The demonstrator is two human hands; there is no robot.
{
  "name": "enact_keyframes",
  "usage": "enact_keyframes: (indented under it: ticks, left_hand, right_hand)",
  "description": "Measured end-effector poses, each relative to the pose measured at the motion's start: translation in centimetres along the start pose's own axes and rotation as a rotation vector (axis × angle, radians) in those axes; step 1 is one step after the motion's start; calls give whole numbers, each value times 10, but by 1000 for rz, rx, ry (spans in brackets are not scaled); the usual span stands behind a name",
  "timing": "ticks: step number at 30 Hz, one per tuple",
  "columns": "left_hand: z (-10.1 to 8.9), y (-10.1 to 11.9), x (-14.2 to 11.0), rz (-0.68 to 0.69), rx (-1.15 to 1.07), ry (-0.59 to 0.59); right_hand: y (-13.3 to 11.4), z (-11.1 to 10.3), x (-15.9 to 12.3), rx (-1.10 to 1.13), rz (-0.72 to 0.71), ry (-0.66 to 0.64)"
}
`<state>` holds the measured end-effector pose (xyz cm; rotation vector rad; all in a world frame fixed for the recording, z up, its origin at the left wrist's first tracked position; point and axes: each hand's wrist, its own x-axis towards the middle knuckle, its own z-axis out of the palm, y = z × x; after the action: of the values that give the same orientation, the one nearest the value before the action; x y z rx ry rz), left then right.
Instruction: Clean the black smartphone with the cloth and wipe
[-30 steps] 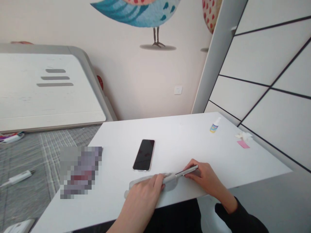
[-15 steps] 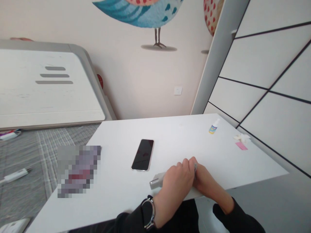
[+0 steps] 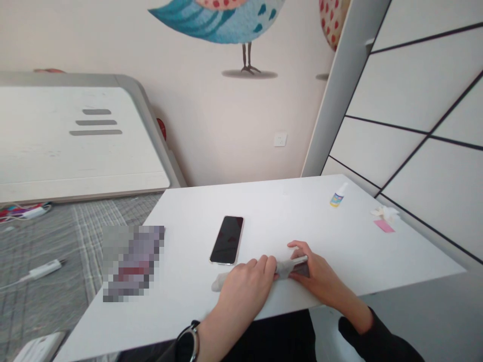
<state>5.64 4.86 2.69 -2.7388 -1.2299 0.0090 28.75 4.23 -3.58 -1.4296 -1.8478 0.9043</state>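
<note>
My left hand (image 3: 247, 287), with a watch (image 3: 188, 342) on its wrist, is wrapped from above round a grey cloth (image 3: 219, 282) close to the table's front edge. The cloth surrounds a slim silver metal piece (image 3: 301, 260), whose end sticks out to the right; most of it is hidden, so its kind cannot be told. At that right end my right hand (image 3: 319, 275) holds the piece and cloth between thumb and fingers, the index finger raised. A black-screened phone (image 3: 227, 240) lies just beyond my left hand.
The white table (image 3: 271, 206) carries a small bottle with a yellow and blue label (image 3: 337, 197), crumpled white tissue (image 3: 385, 212) and a pink slip (image 3: 384, 226) at right. A pixelated item (image 3: 134, 264) lies at left. A bed (image 3: 86, 251) with cables stands beyond.
My left hand has slid left along the wrapped piece, away from my right hand. The silver end now shows at the right rather than the left. The view has shifted slightly.
</note>
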Motion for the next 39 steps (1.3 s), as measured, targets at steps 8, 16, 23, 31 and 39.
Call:
enact_keyframes:
  ticks: [8, 16, 23, 31, 39]
  left_hand:
    - [3, 22, 17, -15, -23, -1]
    - [2, 54, 50, 3, -83, 69]
    - [-3, 26, 33, 28, -103, -4]
    - [-7, -12, -1, 12, -53, -100]
    - [-6, 20, 29, 69, -73, -76]
  right_hand:
    - [4, 1, 0, 34, -30, -21]
    - [2, -1, 1, 43, -60, -11]
    - [-6, -4, 1, 32, -52, -28]
    - [-3, -2, 0, 22, -23, -11]
    - [1, -1, 1, 67, -95, -28]
